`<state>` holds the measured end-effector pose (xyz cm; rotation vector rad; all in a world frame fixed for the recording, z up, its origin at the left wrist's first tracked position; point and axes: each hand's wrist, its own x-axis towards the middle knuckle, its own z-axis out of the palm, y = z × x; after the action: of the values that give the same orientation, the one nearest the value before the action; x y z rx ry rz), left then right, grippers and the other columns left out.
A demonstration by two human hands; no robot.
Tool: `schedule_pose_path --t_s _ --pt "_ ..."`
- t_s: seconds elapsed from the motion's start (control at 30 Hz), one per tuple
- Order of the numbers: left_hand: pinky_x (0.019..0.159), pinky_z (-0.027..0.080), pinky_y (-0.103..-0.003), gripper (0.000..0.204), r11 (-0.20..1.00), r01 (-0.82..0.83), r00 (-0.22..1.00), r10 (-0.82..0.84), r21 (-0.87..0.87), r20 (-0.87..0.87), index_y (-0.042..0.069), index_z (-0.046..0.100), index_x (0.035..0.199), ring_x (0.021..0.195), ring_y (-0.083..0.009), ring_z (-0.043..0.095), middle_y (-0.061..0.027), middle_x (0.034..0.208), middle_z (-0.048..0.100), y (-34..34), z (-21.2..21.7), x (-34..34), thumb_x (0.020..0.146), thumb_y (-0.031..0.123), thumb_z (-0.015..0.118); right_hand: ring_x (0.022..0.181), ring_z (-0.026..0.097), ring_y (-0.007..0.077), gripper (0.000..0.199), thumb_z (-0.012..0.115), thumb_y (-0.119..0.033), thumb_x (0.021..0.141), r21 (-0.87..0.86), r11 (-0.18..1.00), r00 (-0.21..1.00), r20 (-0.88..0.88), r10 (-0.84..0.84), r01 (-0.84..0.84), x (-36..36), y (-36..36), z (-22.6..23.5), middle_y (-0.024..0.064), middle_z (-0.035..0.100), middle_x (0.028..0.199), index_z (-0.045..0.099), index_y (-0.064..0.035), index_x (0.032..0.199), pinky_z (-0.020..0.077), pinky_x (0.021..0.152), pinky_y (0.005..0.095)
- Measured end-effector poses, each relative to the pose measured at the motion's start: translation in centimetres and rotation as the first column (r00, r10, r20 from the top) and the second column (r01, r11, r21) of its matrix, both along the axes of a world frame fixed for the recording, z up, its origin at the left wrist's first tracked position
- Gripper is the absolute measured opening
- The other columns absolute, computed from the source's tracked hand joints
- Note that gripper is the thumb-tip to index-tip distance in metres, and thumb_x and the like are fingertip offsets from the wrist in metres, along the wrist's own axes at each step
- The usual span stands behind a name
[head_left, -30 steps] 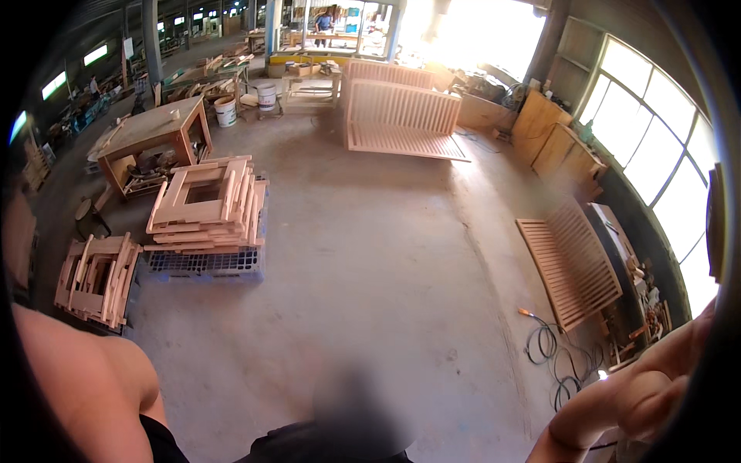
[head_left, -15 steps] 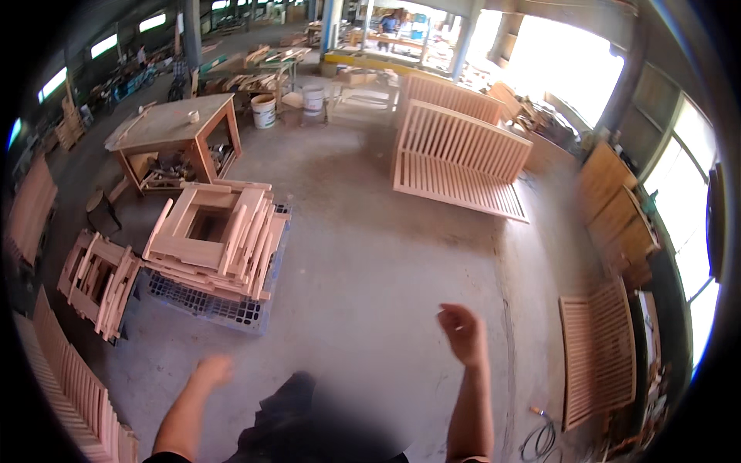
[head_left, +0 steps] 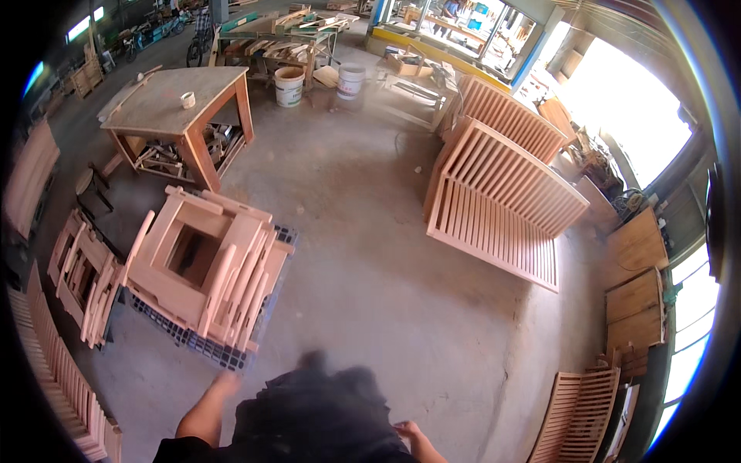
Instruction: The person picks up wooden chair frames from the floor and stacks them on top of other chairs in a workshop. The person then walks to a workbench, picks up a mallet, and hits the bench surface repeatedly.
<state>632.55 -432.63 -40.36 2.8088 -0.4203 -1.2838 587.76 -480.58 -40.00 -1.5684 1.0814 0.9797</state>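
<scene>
My left hand [head_left: 226, 383] hangs in front of my left side, smeared by motion. It is nearest to a stack of pale wooden frames [head_left: 152, 307] on a blue plastic pallet [head_left: 231, 359], and its fingers cannot be made out. Beside my dark clothing, my right hand [head_left: 407, 429] shows in part. Its fingers are loosely bent and apart, with nothing seen in them. Ahead on the right, large slatted wooden panels [head_left: 494, 224] stand joined at an angle, another slatted panel [head_left: 525, 116] behind them.
A worktable [head_left: 174, 96] with a small cup stands beyond the stack, near two white buckets [head_left: 289, 89]. A smaller frame stack [head_left: 85, 270] and slatted panels [head_left: 65, 370] line the left. More slatted panels [head_left: 575, 417] lean at lower right, below plywood boards [head_left: 634, 309].
The view has moved forward and turned left; the slatted panels ahead look nearer. My right hand has dropped back beside my body. My left hand stays low and blurred.
</scene>
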Motion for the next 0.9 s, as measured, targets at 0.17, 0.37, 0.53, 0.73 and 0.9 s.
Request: schedule_pose_path --t_s 0.17,0.37,0.53,0.73,0.9 --pt "0.082 0.053 -0.040 0.030 0.747 -0.073 0.925 0.298 -0.660 0.235 0.005 0.066 0.106 0.094 -0.0324 0.067 -0.0178 0.098 0.069 -30.0 17.1 24.6 0.084 0.026 0.067 0.075 0.066 0.0203 0.027 0.070 -0.014 0.082 0.012 0.816 0.810 0.114 -0.575 0.577 4.5 -8.1 -8.0 0.0104 0.071 0.089 0.072 0.0066 0.100 0.0539 0.070 0.0359" --pt "0.083 0.053 -0.039 0.029 0.695 -0.031 0.958 0.225 -0.718 0.176 0.005 0.065 0.108 0.095 -0.0283 0.067 -0.0150 0.099 0.070 -50.4 16.3 40.8 0.087 0.026 0.066 0.074 0.067 0.0219 0.033 0.072 -0.021 0.081 -0.348 0.932 0.985 0.169 -0.041 0.098 26.3 -27.5 -15.2 0.0099 0.072 0.089 0.072 -0.0042 0.110 0.0539 0.071 0.0359" --pt "0.080 0.053 -0.041 0.030 0.910 -0.063 0.991 0.009 -0.409 -0.132 0.009 0.068 0.103 0.088 -0.0278 0.067 -0.0157 0.096 0.071 -44.3 1.4 47.1 0.085 0.032 0.069 0.074 0.067 0.0271 0.030 0.052 -0.038 0.084 -0.389 0.774 0.813 0.100 0.574 -0.499 55.3 -47.8 -11.2 0.0087 0.070 0.087 0.070 -0.0133 0.087 0.0529 0.067 0.0389" --pt "0.068 0.052 -0.041 0.019 0.911 -0.404 0.832 0.406 0.089 -0.379 0.004 0.066 0.093 0.080 -0.0260 0.064 -0.0135 0.092 0.069 -50.3 -0.1 50.3 0.089 0.022 0.059 0.083 0.070 0.0224 0.029 0.063 -0.021 0.087 -0.497 0.744 0.709 0.704 0.044 0.447 79.1 -67.4 3.9 0.0149 0.072 0.092 0.069 -0.0009 0.107 0.0530 0.075 0.0326" --pt "0.070 0.053 -0.042 0.024 0.899 -0.376 0.773 0.439 0.226 -0.457 0.004 0.067 0.093 0.082 -0.0270 0.065 -0.0154 0.091 0.069 -59.9 -1.8 60.6 0.089 0.027 0.060 0.090 0.067 0.0292 0.038 0.064 -0.033 0.086 -0.579 0.761 0.859 0.509 0.057 0.292 89.8 -75.9 1.5 0.0136 0.071 0.097 0.068 -0.0054 0.111 0.0524 0.078 0.0384"
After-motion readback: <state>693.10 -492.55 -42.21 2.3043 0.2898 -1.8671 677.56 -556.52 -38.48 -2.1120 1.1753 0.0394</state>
